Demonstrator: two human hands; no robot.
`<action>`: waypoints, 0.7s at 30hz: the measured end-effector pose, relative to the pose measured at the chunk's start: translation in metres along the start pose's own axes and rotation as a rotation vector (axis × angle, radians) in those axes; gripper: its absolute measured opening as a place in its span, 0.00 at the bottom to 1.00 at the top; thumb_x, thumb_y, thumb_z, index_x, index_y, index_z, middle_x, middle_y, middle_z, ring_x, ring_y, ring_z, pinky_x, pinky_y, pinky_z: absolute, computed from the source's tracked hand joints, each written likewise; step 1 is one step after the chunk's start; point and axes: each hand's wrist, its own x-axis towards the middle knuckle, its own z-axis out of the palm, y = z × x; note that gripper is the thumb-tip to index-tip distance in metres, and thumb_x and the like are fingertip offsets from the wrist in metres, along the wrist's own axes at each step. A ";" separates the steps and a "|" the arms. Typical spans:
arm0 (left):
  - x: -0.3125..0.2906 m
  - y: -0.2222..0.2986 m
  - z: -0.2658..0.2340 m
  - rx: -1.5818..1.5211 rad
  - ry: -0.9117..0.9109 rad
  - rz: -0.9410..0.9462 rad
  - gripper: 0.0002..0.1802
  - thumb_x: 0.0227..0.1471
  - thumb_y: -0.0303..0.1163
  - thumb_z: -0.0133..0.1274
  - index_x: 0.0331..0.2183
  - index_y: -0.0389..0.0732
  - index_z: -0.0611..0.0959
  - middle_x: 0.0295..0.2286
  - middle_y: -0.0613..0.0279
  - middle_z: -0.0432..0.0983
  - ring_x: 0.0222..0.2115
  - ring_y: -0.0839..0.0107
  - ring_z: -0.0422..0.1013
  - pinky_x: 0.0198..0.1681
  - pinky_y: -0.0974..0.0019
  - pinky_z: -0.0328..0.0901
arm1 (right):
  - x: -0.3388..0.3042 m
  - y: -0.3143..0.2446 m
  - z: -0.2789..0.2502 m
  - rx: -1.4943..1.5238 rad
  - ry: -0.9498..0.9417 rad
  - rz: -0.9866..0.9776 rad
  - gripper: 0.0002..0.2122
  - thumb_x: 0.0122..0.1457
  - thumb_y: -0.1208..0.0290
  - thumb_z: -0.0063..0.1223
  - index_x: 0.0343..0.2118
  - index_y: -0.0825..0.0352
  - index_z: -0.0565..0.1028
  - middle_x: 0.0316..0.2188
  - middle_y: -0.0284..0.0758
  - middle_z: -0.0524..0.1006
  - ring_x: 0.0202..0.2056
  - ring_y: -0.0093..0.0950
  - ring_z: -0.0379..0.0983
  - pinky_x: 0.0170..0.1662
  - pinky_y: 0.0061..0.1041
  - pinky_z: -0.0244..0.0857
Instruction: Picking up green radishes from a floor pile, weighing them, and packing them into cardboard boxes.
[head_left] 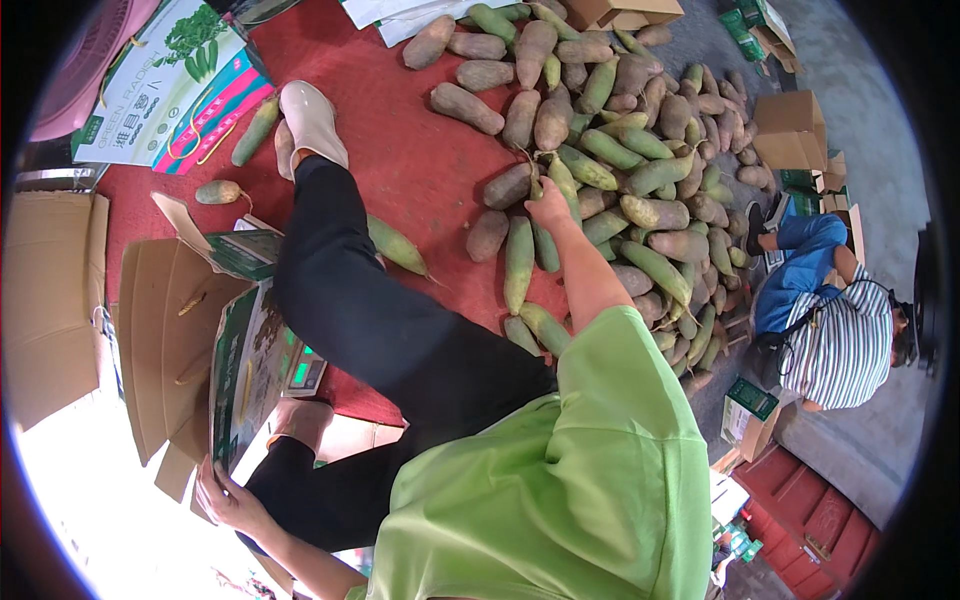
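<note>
At the pile of long radishes [655, 214], my right hand [548, 205] reaches out with its fingers closed on the slim end of a green radish [536, 184]. Green radishes and dull purple-brown ones lie around it, touching one another. Down at the lower left, my left hand [232, 502] grips the near edge of an open cardboard box [165, 345]. Green printed panels and raised flaps show on this box; a few small radish-like bits lie on its inner side. A scale [306, 370] with a lit green display shows beside the box, close to my leg.
A printed radish carton [165, 85] and a pink basket [90, 75] stand at the upper left. Loose radishes lie on the red mat [385, 130]. Another person [835, 345] sits at the right, near more cardboard boxes [790, 130]. A brown carton [55, 300] stands far left.
</note>
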 end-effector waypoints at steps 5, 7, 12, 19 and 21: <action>0.001 -0.002 0.001 0.005 -0.011 -0.006 0.10 0.55 0.29 0.51 0.38 0.34 0.80 0.35 0.54 0.78 0.38 0.55 0.72 0.44 0.56 0.65 | 0.014 0.004 0.015 -0.015 0.017 0.059 0.33 0.48 0.69 0.60 0.58 0.66 0.59 0.55 0.45 0.65 0.55 0.42 0.63 0.56 0.35 0.60; 0.001 -0.002 0.000 0.011 -0.024 -0.013 0.10 0.55 0.29 0.51 0.37 0.34 0.80 0.35 0.53 0.78 0.38 0.55 0.72 0.44 0.56 0.65 | 0.013 -0.004 0.014 -0.054 0.008 0.077 0.32 0.48 0.68 0.61 0.56 0.64 0.61 0.54 0.43 0.65 0.54 0.41 0.64 0.55 0.35 0.61; 0.002 0.002 -0.003 -0.005 -0.005 0.006 0.10 0.54 0.28 0.51 0.37 0.35 0.80 0.34 0.54 0.78 0.37 0.55 0.73 0.43 0.57 0.65 | -0.004 -0.021 0.008 -0.150 -0.010 0.064 0.24 0.48 0.68 0.62 0.49 0.59 0.69 0.50 0.39 0.68 0.51 0.40 0.68 0.52 0.37 0.64; 0.010 0.020 -0.009 -0.042 0.018 0.051 0.12 0.47 0.21 0.48 0.36 0.39 0.81 0.32 0.54 0.78 0.35 0.56 0.73 0.43 0.58 0.64 | -0.028 -0.005 0.002 -0.167 0.139 -0.229 0.15 0.50 0.58 0.57 0.35 0.64 0.76 0.34 0.44 0.76 0.39 0.43 0.72 0.42 0.38 0.66; 0.008 0.020 -0.009 -0.050 0.013 0.020 0.15 0.43 0.19 0.49 0.36 0.40 0.81 0.33 0.55 0.78 0.35 0.56 0.73 0.42 0.58 0.64 | -0.037 0.007 0.003 -0.047 0.120 -0.308 0.15 0.52 0.59 0.54 0.36 0.67 0.75 0.30 0.46 0.76 0.34 0.45 0.73 0.39 0.39 0.65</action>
